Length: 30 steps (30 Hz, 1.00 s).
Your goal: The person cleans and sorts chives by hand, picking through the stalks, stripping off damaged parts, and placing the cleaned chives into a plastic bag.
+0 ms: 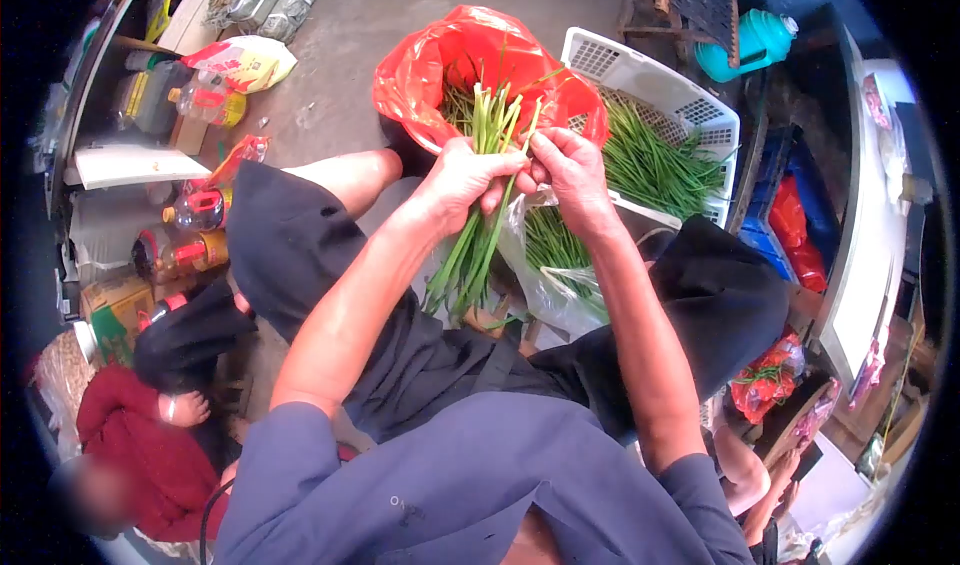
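Note:
My left hand [460,175] is closed around a bunch of garlic chives [468,265], pale stem ends up and green leaves hanging below. Beside it, my right hand [570,170] is closed in a pinch on a single chive stalk [534,123] at the bunch's edge; the fingertips of both hands nearly meet. Just beyond the hands stands a red plastic bag [408,87], open at the top, with plant scraps inside. Under my right wrist a clear plastic bag [580,303] holds more chives [548,237].
A white plastic basket [640,68] with loose chives [660,165] stands at the right. Bottles [205,103] line the left side. A teal jug [762,43] is at the upper right. A person in a dark red top [130,415] sits at the lower left; another person's limbs [745,470] show at lower right.

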### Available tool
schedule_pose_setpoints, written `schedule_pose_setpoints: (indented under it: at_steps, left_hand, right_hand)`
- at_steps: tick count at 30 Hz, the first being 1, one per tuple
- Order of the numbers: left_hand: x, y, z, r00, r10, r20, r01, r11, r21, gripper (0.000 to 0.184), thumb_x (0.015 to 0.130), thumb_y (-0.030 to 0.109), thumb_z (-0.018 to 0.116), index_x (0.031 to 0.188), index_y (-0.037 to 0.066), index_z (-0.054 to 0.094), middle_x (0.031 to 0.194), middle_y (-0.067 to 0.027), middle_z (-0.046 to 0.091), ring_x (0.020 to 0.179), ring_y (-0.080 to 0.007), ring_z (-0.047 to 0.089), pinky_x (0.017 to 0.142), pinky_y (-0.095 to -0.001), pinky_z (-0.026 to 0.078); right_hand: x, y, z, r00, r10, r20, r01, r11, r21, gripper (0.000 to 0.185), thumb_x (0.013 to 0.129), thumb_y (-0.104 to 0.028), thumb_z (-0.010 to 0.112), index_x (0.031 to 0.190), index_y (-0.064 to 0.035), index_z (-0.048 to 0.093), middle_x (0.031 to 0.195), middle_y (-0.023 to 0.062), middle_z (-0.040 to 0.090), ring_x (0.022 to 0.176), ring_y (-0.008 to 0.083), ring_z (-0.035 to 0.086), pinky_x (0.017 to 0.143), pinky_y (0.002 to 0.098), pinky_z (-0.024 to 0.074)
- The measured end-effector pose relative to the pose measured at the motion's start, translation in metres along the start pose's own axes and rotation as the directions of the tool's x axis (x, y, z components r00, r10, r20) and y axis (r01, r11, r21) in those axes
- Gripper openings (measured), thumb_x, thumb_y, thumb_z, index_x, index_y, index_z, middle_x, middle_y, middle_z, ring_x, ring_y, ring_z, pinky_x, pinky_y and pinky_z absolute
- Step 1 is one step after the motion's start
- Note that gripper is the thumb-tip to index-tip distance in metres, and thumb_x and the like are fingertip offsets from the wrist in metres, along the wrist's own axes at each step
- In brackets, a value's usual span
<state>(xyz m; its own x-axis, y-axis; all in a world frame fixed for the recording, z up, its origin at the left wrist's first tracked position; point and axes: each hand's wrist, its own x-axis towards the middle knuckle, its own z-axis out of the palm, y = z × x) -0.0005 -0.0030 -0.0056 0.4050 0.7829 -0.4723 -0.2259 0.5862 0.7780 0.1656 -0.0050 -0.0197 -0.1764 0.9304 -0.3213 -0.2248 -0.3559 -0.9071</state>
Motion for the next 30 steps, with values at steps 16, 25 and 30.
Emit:
schedule_pose_setpoints:
  at_steps: [16,25,30]
  left_hand:
    - [0.0,0.002,0.0,0.999,-0.041,-0.018,0.041,0.999,-0.03,0.021,0.088,0.019,0.062,0.094,-0.001,0.066,0.076,-0.0093,0.069,0.041,-0.0052,0.044,0.037,-0.0183,0.032]
    - [-0.007,0.001,-0.004,0.992,-0.103,0.076,0.112,0.985,-0.133,0.025,0.088,0.02,0.062,0.101,-0.002,0.063,0.075,-0.0116,0.068,0.04,-0.0061,0.043,0.037,-0.0186,0.031]
    - [-0.016,0.011,-0.002,0.979,-0.057,0.194,0.072,0.995,-0.073,0.028,0.088,0.023,0.062,0.1,-0.002,0.059,0.072,-0.0114,0.067,0.04,-0.0056,0.043,0.036,-0.0182,0.03]
  right_hand:
    - [0.01,0.017,-0.005,0.986,-0.132,-0.098,0.107,0.967,-0.232,0.02,0.093,-0.018,0.056,0.087,0.0005,0.062,0.068,0.001,0.059,0.06,0.0086,0.053,0.056,0.0258,0.0433]
    - [0.015,0.013,-0.008,0.919,-0.335,-0.21,0.201,0.853,-0.482,0.021,0.094,-0.017,0.054,0.089,0.0015,0.06,0.067,0.0045,0.057,0.057,0.0122,0.055,0.053,0.0285,0.0449]
    - [0.045,0.014,-0.017,0.878,-0.377,-0.296,0.219,0.865,-0.451,0.019,0.094,-0.016,0.052,0.091,0.0007,0.06,0.068,0.005,0.059,0.054,0.011,0.056,0.049,0.0271,0.0461]
